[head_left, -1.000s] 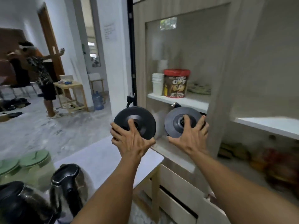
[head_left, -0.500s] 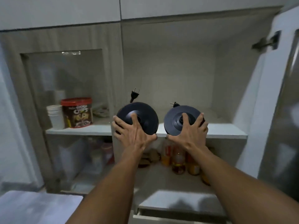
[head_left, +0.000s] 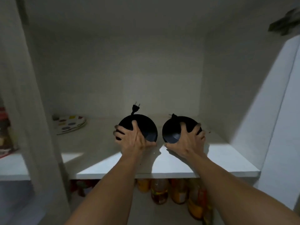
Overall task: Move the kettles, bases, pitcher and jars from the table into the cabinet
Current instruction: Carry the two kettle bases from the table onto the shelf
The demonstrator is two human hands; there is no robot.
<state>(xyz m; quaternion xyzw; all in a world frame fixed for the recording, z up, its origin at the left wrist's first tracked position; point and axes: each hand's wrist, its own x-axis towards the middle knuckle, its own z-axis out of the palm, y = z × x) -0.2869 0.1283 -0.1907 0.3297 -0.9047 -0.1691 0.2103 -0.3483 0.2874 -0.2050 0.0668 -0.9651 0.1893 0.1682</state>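
Note:
Two round black kettle bases are held side by side inside the open cabinet, low over its white shelf (head_left: 224, 161). My left hand (head_left: 133, 140) grips the left base (head_left: 146, 127), whose plug (head_left: 136, 108) sticks up behind it. My right hand (head_left: 188, 142) grips the right base (head_left: 172, 132), its plug just visible at the top edge. Both bases tilt toward me, near edges close to the shelf; whether they touch it is unclear. The kettles, pitcher and jars are out of view.
Spotted plates (head_left: 69, 125) lie on the same shelf at the left rear. A vertical cabinet divider (head_left: 32, 111) stands left, the open door (head_left: 279, 111) right. Several bottles (head_left: 159, 190) stand on the lower shelf. A red-lidded tub (head_left: 3, 132) shows at the far left.
My view turned from the room to the cabinet and closed in. Both hands carried the bases forward and down, over the middle shelf.

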